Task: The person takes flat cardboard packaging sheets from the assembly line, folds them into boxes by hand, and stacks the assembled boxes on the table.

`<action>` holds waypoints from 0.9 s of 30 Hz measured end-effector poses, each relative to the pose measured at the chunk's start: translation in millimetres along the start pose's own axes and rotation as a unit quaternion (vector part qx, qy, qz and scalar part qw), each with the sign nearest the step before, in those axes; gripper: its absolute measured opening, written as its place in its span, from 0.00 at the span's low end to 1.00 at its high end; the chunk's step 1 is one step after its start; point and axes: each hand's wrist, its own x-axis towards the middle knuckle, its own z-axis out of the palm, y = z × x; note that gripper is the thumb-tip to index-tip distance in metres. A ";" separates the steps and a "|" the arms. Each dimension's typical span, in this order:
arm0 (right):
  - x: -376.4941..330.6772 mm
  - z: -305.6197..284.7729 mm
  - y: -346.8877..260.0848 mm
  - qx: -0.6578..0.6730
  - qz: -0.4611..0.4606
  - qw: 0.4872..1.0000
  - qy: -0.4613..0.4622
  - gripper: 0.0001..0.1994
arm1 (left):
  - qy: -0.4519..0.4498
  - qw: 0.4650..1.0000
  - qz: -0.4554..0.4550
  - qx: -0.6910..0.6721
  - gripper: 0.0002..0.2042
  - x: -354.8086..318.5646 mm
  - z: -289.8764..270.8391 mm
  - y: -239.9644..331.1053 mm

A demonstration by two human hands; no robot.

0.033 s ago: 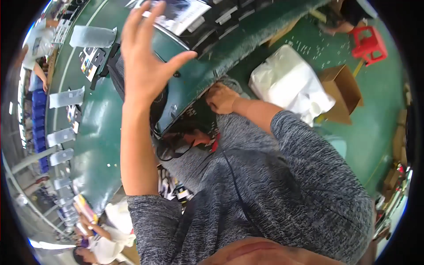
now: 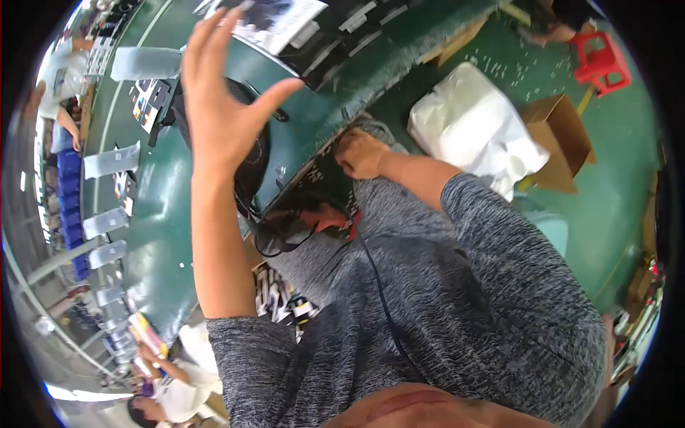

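My left hand (image 2: 225, 114) is raised above the green table (image 2: 160, 221), its fingers spread and nothing in it. Below and partly behind that hand and forearm lies a black bag-like item (image 2: 253, 167) with a mesh part. Just beyond the fingertips is a white printed sheet or box with a dark picture (image 2: 285, 25), beside several black flat boxes (image 2: 342, 39) bearing white labels. My right hand (image 2: 362, 153) is curled into a loose fist on my grey-trousered knee, close to the table edge. No object shows in it, though its palm side is hidden.
A bulging white plastic bag (image 2: 471, 121) stands on the floor at the right, next to an open cardboard box (image 2: 564, 143). Farther off is a red stool (image 2: 603, 64). Cloudy plastic packets (image 2: 112, 162) line the table's left side. A co-worker (image 2: 178, 392) is at lower left.
My left hand has shifted slightly left and stays spread. The view has turned a little; my right hand remains on the knee.
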 end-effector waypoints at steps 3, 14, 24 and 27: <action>-8.6 5.7 3.2 -0.003 -0.007 1.000 0.008 0.14 | -0.024 0.999 -0.037 0.016 0.40 -2.9 -3.2 9.1; -2.7 35.8 6.3 0.026 -0.025 0.996 0.077 0.08 | 0.038 0.998 -0.041 0.000 0.31 -28.4 -9.2 -4.1; 5.2 -34.1 -21.7 0.000 0.139 0.975 -0.174 0.18 | 0.120 0.879 -0.452 -0.094 0.35 -119.6 -134.2 -203.8; 3.0 -24.3 -20.8 -0.046 0.158 0.969 -0.186 0.23 | 0.136 0.826 -0.537 -0.100 0.45 -109.0 -138.5 -288.5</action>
